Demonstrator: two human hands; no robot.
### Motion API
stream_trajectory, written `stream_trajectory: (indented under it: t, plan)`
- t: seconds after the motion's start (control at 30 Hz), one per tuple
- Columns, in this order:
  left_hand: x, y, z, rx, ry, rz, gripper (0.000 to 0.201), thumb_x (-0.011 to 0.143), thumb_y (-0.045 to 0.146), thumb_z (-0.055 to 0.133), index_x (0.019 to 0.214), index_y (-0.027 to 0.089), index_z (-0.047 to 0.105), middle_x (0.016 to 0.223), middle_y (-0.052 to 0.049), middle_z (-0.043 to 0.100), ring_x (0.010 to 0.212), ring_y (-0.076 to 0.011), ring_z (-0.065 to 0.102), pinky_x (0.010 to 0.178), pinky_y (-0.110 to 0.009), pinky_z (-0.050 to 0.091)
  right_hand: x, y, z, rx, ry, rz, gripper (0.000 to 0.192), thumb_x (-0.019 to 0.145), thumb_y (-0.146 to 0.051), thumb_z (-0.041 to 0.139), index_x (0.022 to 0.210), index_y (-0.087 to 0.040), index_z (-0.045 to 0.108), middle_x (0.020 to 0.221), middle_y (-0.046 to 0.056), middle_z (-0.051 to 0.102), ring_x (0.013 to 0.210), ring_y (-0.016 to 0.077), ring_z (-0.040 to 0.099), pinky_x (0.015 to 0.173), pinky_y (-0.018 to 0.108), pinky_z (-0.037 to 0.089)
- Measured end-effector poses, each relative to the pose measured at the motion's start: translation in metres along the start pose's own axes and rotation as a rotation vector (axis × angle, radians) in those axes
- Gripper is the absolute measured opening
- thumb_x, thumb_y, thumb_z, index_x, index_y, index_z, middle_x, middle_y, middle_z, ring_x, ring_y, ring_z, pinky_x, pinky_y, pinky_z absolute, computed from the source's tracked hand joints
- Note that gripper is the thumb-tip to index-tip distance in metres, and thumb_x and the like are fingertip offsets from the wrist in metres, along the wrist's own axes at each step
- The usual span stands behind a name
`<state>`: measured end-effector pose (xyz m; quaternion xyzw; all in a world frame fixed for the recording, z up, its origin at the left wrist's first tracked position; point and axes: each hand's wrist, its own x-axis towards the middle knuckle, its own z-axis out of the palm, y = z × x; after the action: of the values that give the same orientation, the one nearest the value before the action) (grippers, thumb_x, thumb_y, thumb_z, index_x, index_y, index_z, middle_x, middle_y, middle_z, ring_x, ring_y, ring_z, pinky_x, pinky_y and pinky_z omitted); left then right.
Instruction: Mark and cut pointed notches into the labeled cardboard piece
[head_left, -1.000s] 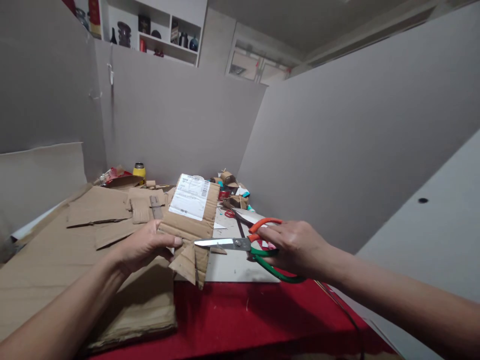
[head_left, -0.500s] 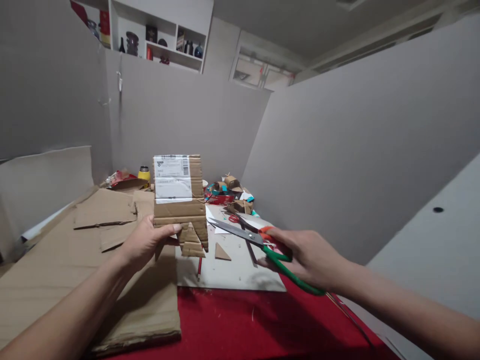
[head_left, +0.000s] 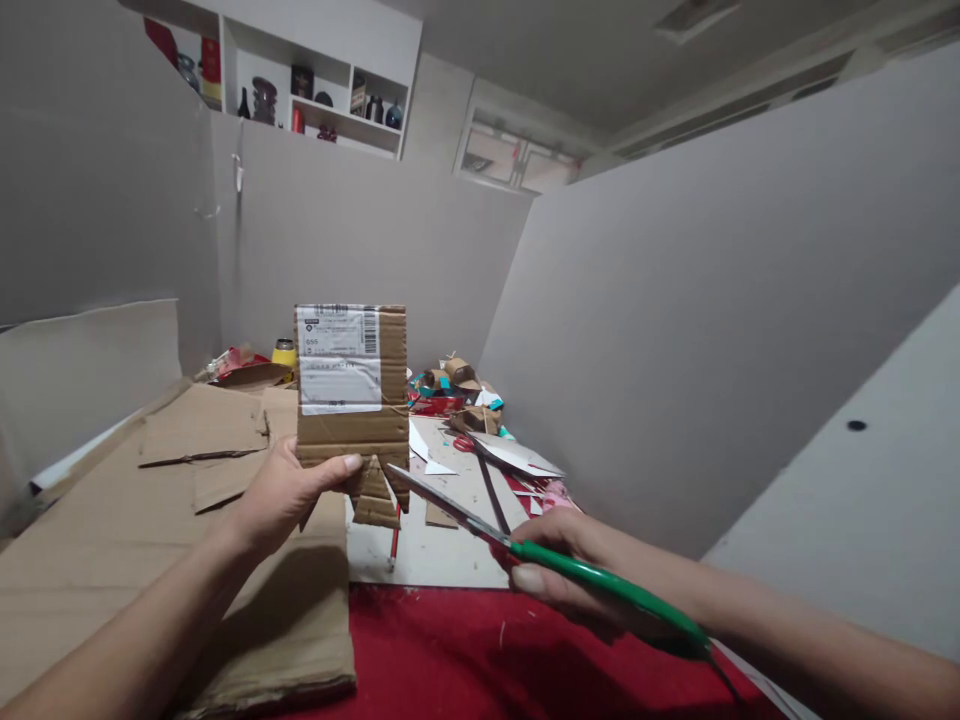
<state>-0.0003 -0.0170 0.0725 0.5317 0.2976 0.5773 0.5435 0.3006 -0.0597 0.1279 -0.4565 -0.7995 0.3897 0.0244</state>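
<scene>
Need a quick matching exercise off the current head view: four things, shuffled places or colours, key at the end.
Things
1. scissors
2. labelled cardboard piece
3. pencil
4. container

Places or colours
A. red, over the white board
B. held up in the left hand
C. yellow, near the grey wall at the back
D. green-handled, in the right hand

Pairs
1-D, 2-B, 3-A, 4-C

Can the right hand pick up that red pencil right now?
Probably not easily: the right hand is full, holding the scissors. The red pencil's near end does lie uncovered on the white board, though.
</scene>
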Motion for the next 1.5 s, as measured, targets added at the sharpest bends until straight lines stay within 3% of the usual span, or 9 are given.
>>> stream_trajectory:
  t: [0.43,0.6,0.77,0.97,1.2,1.5]
  plan:
    - [-0.001,-0.001,0.005,0.007,0.078,0.037,0.044,0.068,0.035,0.085,0.106,0.015,0.074,0.101,-0.009,0.079,0.093,-0.0286,0.073,0.083,-0.04,0.06,0.024,0.008,0.007,0.125,-0.01,-0.051,0.057,0.088,-0.072,0.047,0.078,-0.017,0.052,0.057,-0.005,0.046,0.042,0.006,0.043,0.038,0.017,0.036]
    - [-0.001,-0.003,0.005,0.004,0.108,0.021,0.041,0.067,0.034,0.086,0.101,0.015,0.075,0.097,-0.008,0.079,0.09,-0.0272,0.074,0.082,-0.037,0.06,0.038,0.006,0.015,0.178,0.038,-0.142,0.064,0.085,-0.077,0.045,0.077,-0.015,0.055,0.055,-0.004,0.045,0.041,0.0063,0.041,0.038,0.018,0.032]
    - [0.003,-0.007,0.006,-0.004,0.128,-0.023,0.043,0.068,0.036,0.086,0.103,0.014,0.074,0.099,-0.009,0.079,0.088,-0.0254,0.073,0.077,-0.034,0.06,0.045,0.005,0.017,0.196,0.083,-0.14,0.066,0.082,-0.08,0.045,0.072,-0.015,0.055,0.056,-0.002,0.047,0.046,0.0084,0.043,0.041,0.019,0.034]
    - [0.01,-0.011,0.008,-0.014,0.133,-0.087,0.046,0.068,0.034,0.086,0.108,0.017,0.073,0.104,-0.008,0.077,0.086,-0.0216,0.072,0.072,-0.03,0.059,0.062,0.027,0.017,0.277,0.044,-0.187,0.066,0.083,-0.079,0.044,0.07,-0.015,0.055,0.054,-0.003,0.046,0.045,0.0079,0.038,0.042,0.02,0.028]
    - [0.019,-0.011,0.009,-0.038,0.137,-0.182,0.034,0.064,0.032,0.088,0.093,0.019,0.075,0.09,-0.004,0.077,0.074,-0.0167,0.069,0.066,-0.026,0.056,0.068,0.039,0.013,0.324,0.021,-0.213,0.062,0.084,-0.076,0.047,0.065,-0.018,0.048,0.054,-0.004,0.04,0.049,0.0078,0.032,0.045,0.021,0.024]
    - [0.026,-0.024,0.005,-0.081,0.1,-0.234,0.034,0.067,0.029,0.088,0.097,0.021,0.074,0.09,-0.004,0.077,0.078,-0.0181,0.068,0.068,-0.027,0.056,0.078,0.06,0.009,0.32,-0.027,-0.249,0.059,0.083,-0.075,0.049,0.063,-0.021,0.034,0.056,-0.006,0.029,0.052,0.0088,0.026,0.046,0.024,0.019]
